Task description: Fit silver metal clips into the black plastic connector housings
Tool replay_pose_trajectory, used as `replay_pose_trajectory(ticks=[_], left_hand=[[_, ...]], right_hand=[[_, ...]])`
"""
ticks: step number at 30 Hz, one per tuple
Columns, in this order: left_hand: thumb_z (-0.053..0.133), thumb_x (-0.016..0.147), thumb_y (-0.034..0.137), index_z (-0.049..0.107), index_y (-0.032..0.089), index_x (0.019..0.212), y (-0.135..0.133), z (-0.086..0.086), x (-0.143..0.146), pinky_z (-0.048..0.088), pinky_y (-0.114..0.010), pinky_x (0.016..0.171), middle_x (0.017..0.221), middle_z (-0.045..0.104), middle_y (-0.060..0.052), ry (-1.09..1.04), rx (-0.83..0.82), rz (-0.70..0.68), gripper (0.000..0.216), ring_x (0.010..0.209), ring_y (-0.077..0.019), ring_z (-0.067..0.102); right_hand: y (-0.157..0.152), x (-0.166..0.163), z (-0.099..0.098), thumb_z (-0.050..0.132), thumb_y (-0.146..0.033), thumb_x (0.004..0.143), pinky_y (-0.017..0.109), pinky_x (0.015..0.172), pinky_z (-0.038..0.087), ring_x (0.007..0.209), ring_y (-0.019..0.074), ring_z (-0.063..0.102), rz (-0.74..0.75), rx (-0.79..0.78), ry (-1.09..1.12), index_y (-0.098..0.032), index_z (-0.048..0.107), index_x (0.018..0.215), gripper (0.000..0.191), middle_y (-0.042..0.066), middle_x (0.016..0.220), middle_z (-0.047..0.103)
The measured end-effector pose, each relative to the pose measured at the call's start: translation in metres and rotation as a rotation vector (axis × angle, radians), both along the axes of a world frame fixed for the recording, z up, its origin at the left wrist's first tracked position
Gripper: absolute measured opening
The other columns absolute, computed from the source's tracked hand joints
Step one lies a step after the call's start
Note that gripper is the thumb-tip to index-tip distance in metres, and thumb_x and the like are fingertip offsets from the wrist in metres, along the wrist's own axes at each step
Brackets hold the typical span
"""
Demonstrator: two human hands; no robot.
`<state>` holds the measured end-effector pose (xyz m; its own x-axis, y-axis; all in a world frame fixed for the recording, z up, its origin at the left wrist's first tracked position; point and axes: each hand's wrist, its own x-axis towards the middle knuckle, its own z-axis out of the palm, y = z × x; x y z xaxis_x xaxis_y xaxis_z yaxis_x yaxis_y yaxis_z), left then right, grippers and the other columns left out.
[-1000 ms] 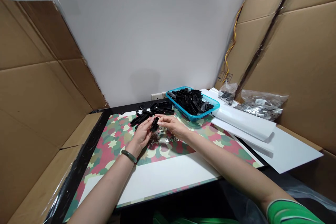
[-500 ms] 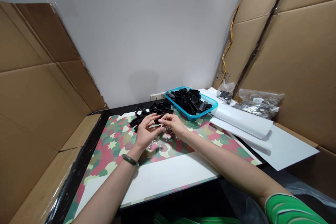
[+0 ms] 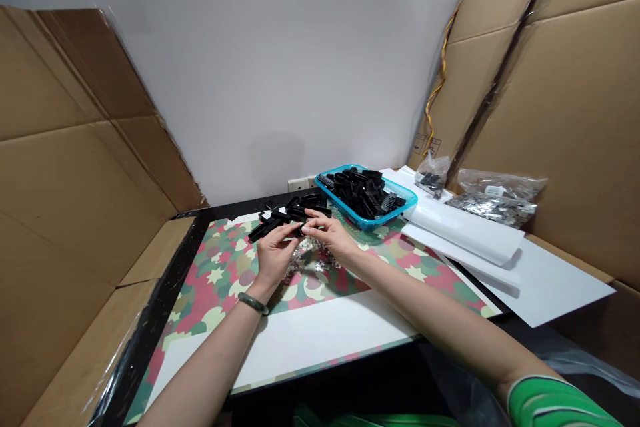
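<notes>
A green sleeve (image 3: 550,403) covers the person's right upper arm at the bottom edge, and a green bangle (image 3: 253,303) circles the left wrist. The left hand (image 3: 273,257) and the right hand (image 3: 330,239) meet in a narrow pinch, fingertips closing from both sides on a small black plastic connector housing (image 3: 300,231), mostly hidden by the fingers. It looks light and stiff, and its smooth plastic may slip, so its long sides seem the best place to grip. Just below the hands lies a heap of small metal terminals (image 3: 306,260), too small to make out singly, on a camouflage-print mat (image 3: 225,287). A white board (image 3: 320,327) lies nearer the person, along the mat's edge. Loose black housings (image 3: 285,217) lie just beyond the fingers, beside a teal plastic basket (image 3: 407,197) piled with more. Further right on the tabletop are white sheets (image 3: 463,230) and clear bags of parts (image 3: 497,197). Cardboard panels (image 3: 550,113) flank a white wall (image 3: 270,67).
</notes>
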<state>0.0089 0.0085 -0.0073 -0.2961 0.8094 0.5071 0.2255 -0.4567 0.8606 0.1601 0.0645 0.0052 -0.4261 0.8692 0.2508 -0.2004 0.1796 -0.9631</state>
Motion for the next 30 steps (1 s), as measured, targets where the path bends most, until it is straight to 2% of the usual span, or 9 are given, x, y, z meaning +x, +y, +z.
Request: replay_pose_trajectory(ticks=[6, 16, 24, 27, 30], left_hand=[[0.078, 0.068, 0.014, 0.08, 0.025, 0.093, -0.001, 0.001, 0.001, 0.057, -0.031, 0.081, 0.1, 0.074, -0.007, -0.04, -0.025, -0.021, 0.027, 0.096, -0.0223, 0.067], [0.076, 0.068, 0.009, 0.08, 0.026, 0.093, -0.007, 0.006, 0.005, 0.057, -0.03, 0.078, 0.097, 0.074, -0.006, -0.016, 0.033, -0.003, 0.03, 0.093, -0.0225, 0.067], [0.077, 0.068, 0.01, 0.081, 0.025, 0.089, -0.006, 0.004, 0.007, 0.057, -0.03, 0.079, 0.095, 0.073, -0.006, -0.085, 0.007, 0.015, 0.027, 0.092, -0.0227, 0.067], [0.077, 0.068, 0.011, 0.08, 0.025, 0.092, -0.006, 0.003, 0.008, 0.058, -0.03, 0.078, 0.097, 0.073, -0.006, -0.037, 0.011, 0.023, 0.028, 0.093, -0.022, 0.067], [0.077, 0.068, 0.012, 0.08, 0.026, 0.094, -0.006, 0.003, 0.008, 0.058, -0.03, 0.08, 0.098, 0.073, -0.006, -0.054, -0.002, 0.015, 0.029, 0.096, -0.0223, 0.066]], right_hand=[[-0.002, -0.001, -0.001, 0.083, -0.052, 0.064, 0.043, 0.11, 0.03, 0.14, 0.0315, 0.039, 0.006, -0.021, 0.012, -0.021, 0.074, 0.073, 0.034, 0.012, 0.142, 0.052], [-0.005, -0.003, -0.002, 0.081, -0.052, 0.067, 0.042, 0.112, 0.028, 0.142, 0.0308, 0.036, -0.06, 0.024, -0.038, -0.022, 0.076, 0.071, 0.031, 0.014, 0.134, 0.059], [-0.009, -0.01, -0.008, 0.08, -0.054, 0.067, 0.045, 0.107, 0.035, 0.135, 0.0322, 0.043, -0.093, -0.009, -0.019, -0.022, 0.072, 0.07, 0.033, 0.011, 0.124, 0.064], [-0.01, -0.011, -0.008, 0.08, -0.056, 0.066, 0.044, 0.108, 0.034, 0.135, 0.0312, 0.044, -0.102, 0.003, 0.003, -0.022, 0.071, 0.069, 0.034, 0.01, 0.118, 0.067], [-0.009, -0.01, -0.005, 0.076, -0.058, 0.071, 0.043, 0.11, 0.031, 0.137, 0.0301, 0.042, -0.104, 0.056, -0.009, -0.023, 0.071, 0.066, 0.035, 0.01, 0.109, 0.07]])
